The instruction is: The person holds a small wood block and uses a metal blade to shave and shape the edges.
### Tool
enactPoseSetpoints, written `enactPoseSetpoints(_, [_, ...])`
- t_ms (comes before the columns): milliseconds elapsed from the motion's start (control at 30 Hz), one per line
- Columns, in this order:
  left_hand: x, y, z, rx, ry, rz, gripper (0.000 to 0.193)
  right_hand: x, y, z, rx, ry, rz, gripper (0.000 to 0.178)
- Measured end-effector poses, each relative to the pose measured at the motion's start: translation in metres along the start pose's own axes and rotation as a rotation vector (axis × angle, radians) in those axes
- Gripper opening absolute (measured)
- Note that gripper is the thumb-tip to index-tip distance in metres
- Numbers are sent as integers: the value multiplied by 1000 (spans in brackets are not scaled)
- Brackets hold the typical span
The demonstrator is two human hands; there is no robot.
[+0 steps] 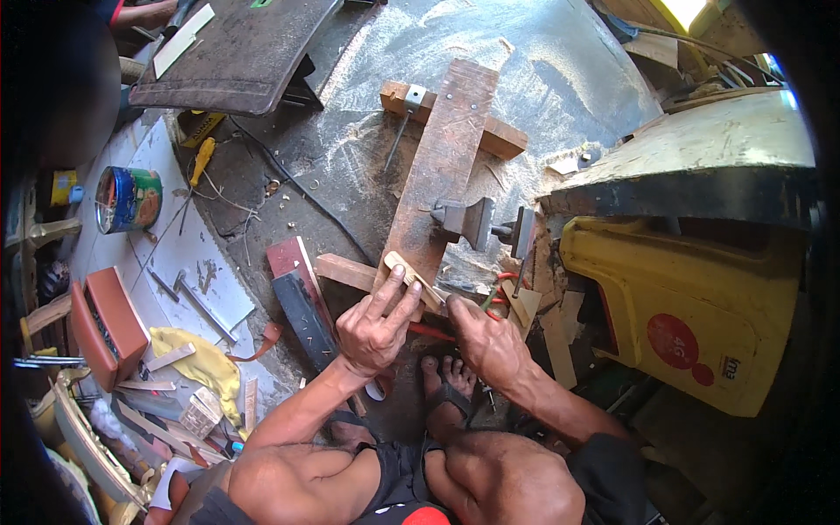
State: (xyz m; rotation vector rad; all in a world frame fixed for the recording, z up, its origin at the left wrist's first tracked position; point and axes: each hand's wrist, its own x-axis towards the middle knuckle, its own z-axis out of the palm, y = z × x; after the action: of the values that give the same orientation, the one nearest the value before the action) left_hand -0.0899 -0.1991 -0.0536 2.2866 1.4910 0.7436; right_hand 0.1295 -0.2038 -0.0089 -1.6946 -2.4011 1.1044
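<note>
My left hand [374,331] presses a small pale piece of wood [398,264] down onto a long worn board [437,166], with two fingers stretched along it and the others curled. Close to the piece's near end is my right hand [481,337], its fingers closed. What it grips is mostly hidden; a thin pale end shows by its thumb. Just beyond it lie something green and red [494,302], too small to name. A metal vise [468,220] sits on the board's right side. A wooden crossbar [503,137] passes under the board's far end.
On the right lies a yellow plastic stool [682,306] beneath a pale table [691,149]. At left are a paint can [129,199], a yellow-handled screwdriver [202,159], a hammer [206,306], a brown box [109,328] and a yellow cloth [206,367]. Sawdust covers the floor ahead.
</note>
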Motion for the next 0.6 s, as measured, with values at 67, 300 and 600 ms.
enactPoseSetpoints(67, [-2, -3, 0, -5, -11, 5, 45, 2, -4, -2, -4, -68, 47, 52])
enactPoseSetpoints(300, [-7, -12, 5, -11, -5, 54, 45, 7, -20, -4, 14, -182, 165, 50])
enactPoseSetpoints(600, [-2, -12, 3, -32, -48, 42, 46, 11, -18, -4, -34, -272, 200, 43])
